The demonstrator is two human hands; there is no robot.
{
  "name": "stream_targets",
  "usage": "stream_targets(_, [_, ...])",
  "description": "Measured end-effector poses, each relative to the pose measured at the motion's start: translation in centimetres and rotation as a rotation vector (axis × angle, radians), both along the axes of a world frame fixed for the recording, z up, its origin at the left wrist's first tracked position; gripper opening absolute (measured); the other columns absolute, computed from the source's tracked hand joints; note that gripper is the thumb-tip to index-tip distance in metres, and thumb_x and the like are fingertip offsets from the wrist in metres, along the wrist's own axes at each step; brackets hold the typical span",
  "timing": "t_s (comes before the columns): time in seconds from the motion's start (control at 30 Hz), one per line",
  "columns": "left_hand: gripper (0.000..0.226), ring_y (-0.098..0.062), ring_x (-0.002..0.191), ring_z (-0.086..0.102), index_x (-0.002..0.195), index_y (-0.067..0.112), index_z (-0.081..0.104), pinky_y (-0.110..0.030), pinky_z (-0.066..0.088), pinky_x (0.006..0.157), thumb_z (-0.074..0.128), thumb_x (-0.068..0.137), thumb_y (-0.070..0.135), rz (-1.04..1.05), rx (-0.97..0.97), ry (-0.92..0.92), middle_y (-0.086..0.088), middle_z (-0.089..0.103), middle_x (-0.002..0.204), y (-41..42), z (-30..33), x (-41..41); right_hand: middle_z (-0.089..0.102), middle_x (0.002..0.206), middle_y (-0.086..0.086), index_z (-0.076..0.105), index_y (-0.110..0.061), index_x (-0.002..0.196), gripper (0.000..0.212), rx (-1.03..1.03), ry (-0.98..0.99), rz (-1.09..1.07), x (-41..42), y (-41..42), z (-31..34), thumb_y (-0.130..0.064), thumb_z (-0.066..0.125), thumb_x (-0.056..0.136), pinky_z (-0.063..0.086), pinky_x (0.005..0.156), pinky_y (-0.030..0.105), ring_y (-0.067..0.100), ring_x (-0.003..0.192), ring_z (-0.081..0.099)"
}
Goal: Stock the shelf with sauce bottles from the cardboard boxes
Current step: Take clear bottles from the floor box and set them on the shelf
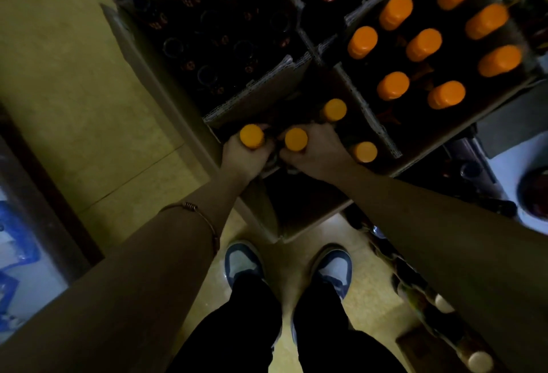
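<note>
1. At about 9 o'clock lies bare yellow floor [89,82]; the shelf to be stocked cannot be made out for certain in this view.
2. Toward 11 o'clock stands a cardboard box [142,55] of dark bottles [207,73], too dim to tell more.
3. Near the centre, the left hand [246,156] is clenched round the neck of an orange-capped bottle [252,136], its grip just under the cap.
4. Just beside it at 3 o'clock, the right hand [317,150] grasps a second orange-capped bottle [296,139] the same way. The two hands nearly touch.
5. Both bottles stand upright in the near box [308,224], directly ahead of the person's shoes [243,263]. Two more orange caps [334,110] stand in it at 1 and 3 o'clock of the right hand.
6. At 2 o'clock a fuller box [367,117] holds nine orange-capped bottles [424,45], untouched.
7. Handling, as a judgement: the bottles look dark and full, so probably heavy for their size, stiff, and breakable if they are glass. A neck hold suits lifting them straight up out of the box, but smooth necks may slip; supporting the body or base once clear would be safer, and the pair should be kept from knocking together.
8. Most stock remains boxed, so the task seems early.
</note>
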State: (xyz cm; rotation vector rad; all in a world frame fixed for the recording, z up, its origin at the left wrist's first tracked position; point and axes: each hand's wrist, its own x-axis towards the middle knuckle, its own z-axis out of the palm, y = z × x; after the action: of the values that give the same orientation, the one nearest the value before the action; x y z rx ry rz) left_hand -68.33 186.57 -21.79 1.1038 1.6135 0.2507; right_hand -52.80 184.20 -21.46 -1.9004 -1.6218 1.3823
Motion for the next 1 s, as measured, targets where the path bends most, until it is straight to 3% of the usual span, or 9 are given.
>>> stream_targets(0.07, [0.035,-0.009,0.103,0.054,0.123,0.025,0.062,-0.024,0.043,0.084,0.065,0.089,0.017,-0.017,-0.033,-0.022,0.009,0.060,0.108,-1.1,1.8,-0.1,0.071,0.086,0.010,0.069,-0.007,0.091,0.018,-0.007,0.001,-0.017,0.4,-1.7,1.9,-0.023,0.072,0.083,0.052,0.072,0.036,0.023,0.082,0.065])
stream_targets(0.17, [0.025,-0.015,0.103,0.061,0.112,0.021,0.067,-0.034,0.052,0.086,0.068,0.087,0.018,0.019,-0.068,-0.031,0.007,0.064,0.103,-2.0,5.3,-0.2,0.063,0.067,0.000,0.059,-0.018,0.070,0.019,0.014,0.048,-0.047,0.9,-3.6,5.6,-0.022,0.073,0.084,0.040,0.058,0.022,0.008,0.062,0.057])
stream_targets(0.37, [0.019,-0.013,0.102,0.062,0.103,0.024,0.070,-0.036,0.053,0.089,0.069,0.087,0.034,-0.172,-0.023,-0.029,0.005,0.068,0.107,-1.0,13.9,0.9,0.064,0.071,0.012,0.065,-0.006,0.072,0.035,0.022,0.007,-0.184,3.0,-2.6,14.8,-0.040,0.073,0.076,0.049,0.062,0.039,0.026,0.070,0.060])
stream_targets(0.47, [0.018,-0.012,0.098,0.062,0.103,0.025,0.069,-0.038,0.054,0.088,0.068,0.087,0.035,-0.207,0.031,-0.028,0.007,0.067,0.103,-0.9,19.2,1.7,0.055,0.061,0.005,0.051,-0.016,0.058,0.038,0.057,-0.042,-0.244,4.5,-2.9,20.0,-0.040,0.073,0.078,0.042,0.055,0.033,0.020,0.059,0.053])
stream_targets(0.6, [0.016,-0.002,0.103,0.060,0.101,0.030,0.069,-0.032,0.052,0.093,0.070,0.088,0.022,-0.332,0.205,-0.041,0.014,0.065,0.107,-2.1,27.1,1.2,0.069,0.070,0.004,0.071,-0.012,0.076,0.053,0.082,-0.060,-0.284,5.8,-5.3,28.0,-0.062,0.056,0.069,0.054,0.063,0.040,0.018,0.067,0.063])
stream_targets(0.7, [0.018,-0.004,0.119,0.055,0.099,0.030,0.069,-0.029,0.044,0.102,0.069,0.088,0.015,-0.333,0.300,-0.099,0.007,0.063,0.122,-3.2,33.0,1.3,0.070,0.069,0.008,0.073,-0.009,0.078,0.051,0.139,-0.059,-0.359,7.0,-7.5,34.1,-0.056,0.056,0.070,0.054,0.062,0.046,0.023,0.067,0.065])
stream_targets(0.77, [0.017,-0.009,0.121,0.055,0.097,0.019,0.068,-0.030,0.042,0.106,0.065,0.089,0.005,-0.312,0.365,-0.169,-0.003,0.064,0.121,-3.6,36.9,1.9,0.072,0.077,0.009,0.074,-0.008,0.084,0.048,0.171,-0.060,-0.399,7.7,-9.0,38.1,-0.053,0.062,0.075,0.055,0.066,0.046,0.023,0.073,0.067])
stream_targets(0.87, [0.010,-0.005,0.118,0.055,0.098,0.017,0.066,-0.025,0.047,0.099,0.065,0.090,0.010,-0.372,0.394,-0.247,-0.004,0.065,0.118,-4.4,42.5,3.0,0.073,0.077,0.011,0.074,-0.005,0.086,0.034,0.242,-0.108,-0.437,8.6,-11.3,44.1,-0.039,0.070,0.083,0.055,0.066,0.045,0.023,0.073,0.068])
stream_targets(1.0, [0.009,-0.012,0.114,0.062,0.097,0.012,0.071,-0.032,0.050,0.095,0.069,0.088,0.011,-0.546,0.505,-0.304,-0.004,0.071,0.108,-5.1,48.3,4.1,0.074,0.075,0.001,0.077,-0.020,0.080,0.047,0.315,-0.122,-0.530,8.9,-13.3,52.1,-0.061,0.055,0.071,0.057,0.066,0.043,0.014,0.073,0.069])
